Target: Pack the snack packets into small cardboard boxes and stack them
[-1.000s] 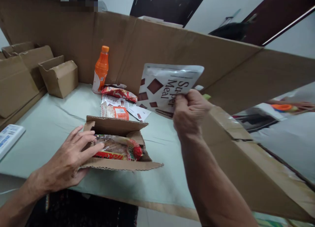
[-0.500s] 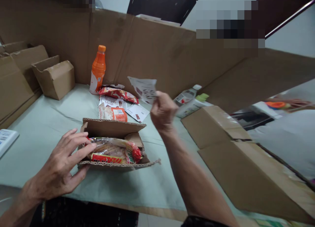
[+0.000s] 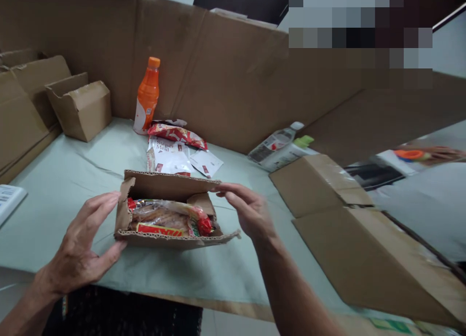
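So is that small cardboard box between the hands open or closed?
Open. The cardboard box has its back flap standing up and its front flap folded outward, and wrapped snack packets show inside.

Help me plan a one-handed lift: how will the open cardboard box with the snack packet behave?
Probably light: the box shows only a snack packet inside. Its corrugated walls look stiff, but the ragged front flap splays outward and would likely bend if gripped. Low and wide, it should slide rather than tip.
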The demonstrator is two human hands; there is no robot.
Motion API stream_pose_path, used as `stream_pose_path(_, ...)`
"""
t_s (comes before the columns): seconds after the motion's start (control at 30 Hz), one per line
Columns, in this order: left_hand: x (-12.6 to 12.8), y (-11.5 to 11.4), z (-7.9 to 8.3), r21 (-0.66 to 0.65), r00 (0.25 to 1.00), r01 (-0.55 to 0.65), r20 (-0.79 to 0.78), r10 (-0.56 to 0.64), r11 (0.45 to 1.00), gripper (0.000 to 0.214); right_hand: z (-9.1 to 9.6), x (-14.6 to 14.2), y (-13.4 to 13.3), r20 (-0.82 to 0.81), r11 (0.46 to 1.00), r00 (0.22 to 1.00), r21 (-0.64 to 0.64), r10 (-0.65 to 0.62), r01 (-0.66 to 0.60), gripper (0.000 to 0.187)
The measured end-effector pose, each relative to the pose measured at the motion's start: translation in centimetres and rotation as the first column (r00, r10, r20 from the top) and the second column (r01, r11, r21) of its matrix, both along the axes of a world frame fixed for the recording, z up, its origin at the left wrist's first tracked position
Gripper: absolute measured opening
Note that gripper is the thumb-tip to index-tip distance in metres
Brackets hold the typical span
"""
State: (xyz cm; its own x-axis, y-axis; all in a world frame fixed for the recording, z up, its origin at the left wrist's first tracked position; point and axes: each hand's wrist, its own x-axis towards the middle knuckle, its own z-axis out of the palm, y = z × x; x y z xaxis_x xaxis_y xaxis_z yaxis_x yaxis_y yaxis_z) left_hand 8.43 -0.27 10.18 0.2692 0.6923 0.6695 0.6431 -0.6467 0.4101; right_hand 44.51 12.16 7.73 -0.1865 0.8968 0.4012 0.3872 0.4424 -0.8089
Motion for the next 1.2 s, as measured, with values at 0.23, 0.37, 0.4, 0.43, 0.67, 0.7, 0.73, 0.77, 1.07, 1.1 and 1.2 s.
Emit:
stream_pose_path(0.23, 1.3, 0.3, -0.5, -0.064, 0.999, -0.027, 0.025, 0.028, 0.998, 0.07, 1.5, -0.2, -5.5, -0.122, 0.989, 0.983, 0.058, 0.141, -0.134, 0.035)
stream_pose_path(0.37, 1.5, 0.6, -0.5, -0.061, 0.993, -0.111, 0.024, 0.112, 0.992, 0.065, 3.2, -1.5, -5.6, -0.046, 0.976, 0.991, 0.186, 0.124, -0.114, 0.042)
stream_pose_path(0.4, 1.6, 0.6, -0.4, -0.06, 0.991, -0.131, 0.018, 0.132, 0.99, 0.063, 3.8, -1.8, -5.3, -0.005, 0.972, 0.995, 0.215, 0.098, -0.095, 0.047)
stream_pose_path(0.43, 1.7, 0.7, -0.4, -0.059, 0.988, -0.15, 0.011, 0.151, 0.987, 0.062, 4.3, -2.2, -5.0, 0.04, 0.967, 0.996, 0.241, 0.078, -0.085, 0.053)
stream_pose_path(0.67, 2.4, 1.3, -0.1, -0.006, 0.954, -0.297, -0.039, 0.296, 0.955, 0.048, 3.7, -4.2, -4.1, 0.443, 0.879, 0.873, 0.308, 0.206, -0.364, 0.042)
stream_pose_path(0.7, 2.3, 1.4, -0.2, -0.01, 0.965, -0.253, -0.065, 0.252, 0.967, 0.042, 3.3, -4.1, -4.3, 0.466, 0.871, 0.858, 0.307, 0.214, -0.384, 0.039)
stream_pose_path(0.73, 2.2, 1.5, -0.3, -0.017, 0.977, -0.198, -0.085, 0.196, 0.98, 0.038, 2.9, -4.0, -4.6, 0.474, 0.869, 0.854, 0.306, 0.216, -0.39, 0.039)
stream_pose_path(0.77, 2.1, 1.6, -0.5, -0.025, 0.985, -0.148, -0.099, 0.145, 0.989, 0.035, 2.6, -3.8, -4.8, 0.477, 0.871, 0.851, 0.299, 0.219, -0.391, 0.04)
stream_pose_path(1.07, 1.7, 2.3, -0.9, -0.009, 0.99, -0.091, -0.111, 0.089, 0.996, 0.034, 5.1, -3.1, -2.7, 0.689, 0.831, 0.627, 0.062, 0.365, -0.552, 0.083)
stream_pose_path(1.1, 1.7, 2.3, -0.9, -0.011, 0.99, -0.093, -0.109, 0.091, 0.996, 0.034, 5.1, -3.6, -2.1, 0.714, 0.819, 0.584, 0.027, 0.386, -0.574, 0.089)
stream_pose_path(1.2, 1.4, 2.6, -1.0, -0.025, 0.991, -0.091, -0.096, 0.088, 0.996, 0.034, 4.8, -5.0, -1.2, 0.759, 0.804, 0.504, -0.045, 0.413, -0.592, 0.097)
